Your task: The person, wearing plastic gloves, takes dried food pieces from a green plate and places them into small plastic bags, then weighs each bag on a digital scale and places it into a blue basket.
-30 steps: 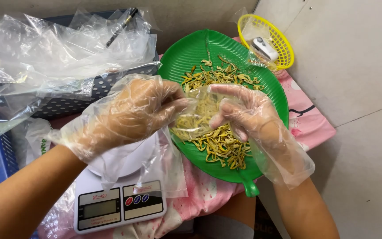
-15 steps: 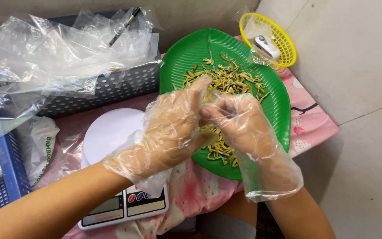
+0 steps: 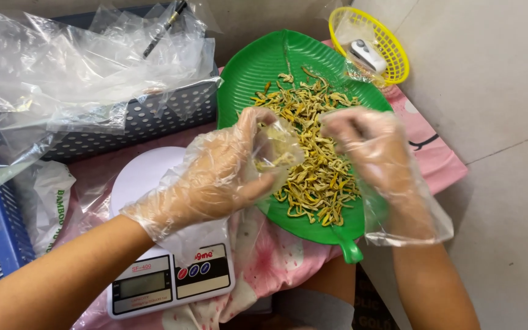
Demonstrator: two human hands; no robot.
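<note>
Gloved and curled, the left hand (image 3: 215,177) pinches a small clear bag (image 3: 276,150) with a few yellow strips inside, its mouth facing right toward the right hand (image 3: 368,153), whose fingers bunch loosely just beside it; whether they hold any strips I cannot tell. Both hands hover over the pile of dried strips (image 3: 319,153), which lies on the green leaf tray (image 3: 258,67) directly beneath and runs away from the person, with the white scale (image 3: 154,269) nearer, under the left wrist. Farther off sit a blue crate (image 3: 154,116) heaped with plastic bags (image 3: 62,67) at left and a yellow basket (image 3: 392,49) at right, neither blocking the way.
</note>
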